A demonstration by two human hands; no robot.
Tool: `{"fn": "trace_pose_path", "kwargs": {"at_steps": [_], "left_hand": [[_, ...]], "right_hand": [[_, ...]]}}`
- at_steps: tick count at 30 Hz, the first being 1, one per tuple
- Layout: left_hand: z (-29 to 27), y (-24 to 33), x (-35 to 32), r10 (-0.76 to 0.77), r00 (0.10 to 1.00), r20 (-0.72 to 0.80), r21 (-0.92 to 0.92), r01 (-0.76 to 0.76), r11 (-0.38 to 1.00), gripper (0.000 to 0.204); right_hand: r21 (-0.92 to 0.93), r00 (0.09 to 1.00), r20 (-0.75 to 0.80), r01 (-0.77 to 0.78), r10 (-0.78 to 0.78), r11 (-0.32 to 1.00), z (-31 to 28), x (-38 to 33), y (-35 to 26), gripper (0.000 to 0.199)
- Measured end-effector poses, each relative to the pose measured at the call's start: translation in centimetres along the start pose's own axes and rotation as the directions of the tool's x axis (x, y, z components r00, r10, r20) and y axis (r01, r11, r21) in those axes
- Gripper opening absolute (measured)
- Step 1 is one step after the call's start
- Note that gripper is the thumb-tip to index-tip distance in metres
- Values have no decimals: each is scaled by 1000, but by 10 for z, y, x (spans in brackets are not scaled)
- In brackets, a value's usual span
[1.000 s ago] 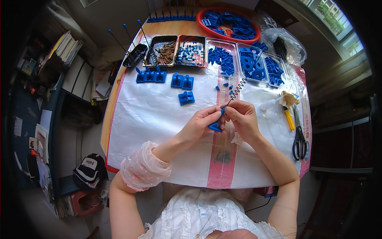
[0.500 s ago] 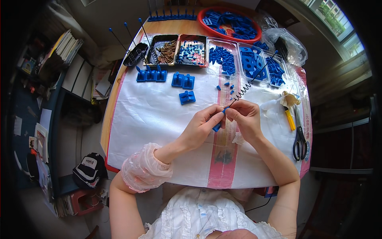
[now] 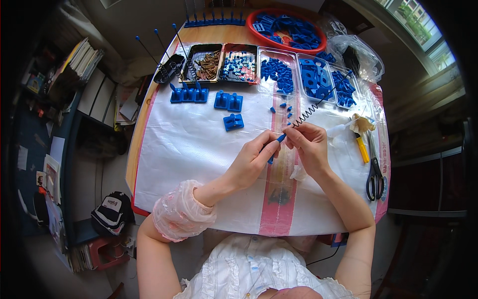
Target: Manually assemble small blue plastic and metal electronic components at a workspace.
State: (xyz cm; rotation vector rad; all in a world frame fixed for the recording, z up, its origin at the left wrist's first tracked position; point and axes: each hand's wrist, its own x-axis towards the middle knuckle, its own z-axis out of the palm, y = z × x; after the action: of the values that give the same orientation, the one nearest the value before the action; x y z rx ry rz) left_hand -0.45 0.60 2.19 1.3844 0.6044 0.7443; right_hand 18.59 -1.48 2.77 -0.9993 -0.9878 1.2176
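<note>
My left hand [image 3: 253, 160] pinches a small blue plastic piece [image 3: 281, 138] that points up to the right; its lower part is mostly hidden by my fingers. Close against it, my right hand [image 3: 309, 148] has thumb and fingers closed on the lower end of a black coiled spring wire [image 3: 304, 116]. That wire runs up and right to a straight length with a blue tip. Whether wire and blue piece are joined is hidden by my fingertips. Just beyond my hands lie several small blue caps [image 3: 283, 105]. Left of them sit assembled blue blocks [image 3: 233, 122] of differing widths.
Along the far side stand a tray of brown screws [image 3: 209, 65], a tray of nuts [image 3: 239, 66] and clear boxes of blue parts [image 3: 277, 74]. Behind is a red basin [image 3: 318, 50]. Scissors [image 3: 375, 182] and a yellow-handled tool [image 3: 362, 149] lie right. Tall wires [image 3: 159, 42] rise at the left.
The spring wire has shifted slightly up and right with my right fingers. More of the blue piece shows between my hands, and its angle has changed a little.
</note>
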Motion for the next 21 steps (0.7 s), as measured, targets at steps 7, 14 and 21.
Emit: {"fn": "trace_pose_path", "kwargs": {"at_steps": [7,14,21], "left_hand": [[2,1,-1,-8,1000,4,15,8,1000,18],[2,2,-3,-17,1000,-4,14,17,1000,17],[-3,5,1,104,987,-121,191,-79,978,17]], "right_hand": [[15,1000,-4,21,-21,1000,0,-2,-2,8],[17,999,21,28,-28,999,0,-3,-3,8],[-45,999,34,44,-42,998,-1,5,-17,18]]}}
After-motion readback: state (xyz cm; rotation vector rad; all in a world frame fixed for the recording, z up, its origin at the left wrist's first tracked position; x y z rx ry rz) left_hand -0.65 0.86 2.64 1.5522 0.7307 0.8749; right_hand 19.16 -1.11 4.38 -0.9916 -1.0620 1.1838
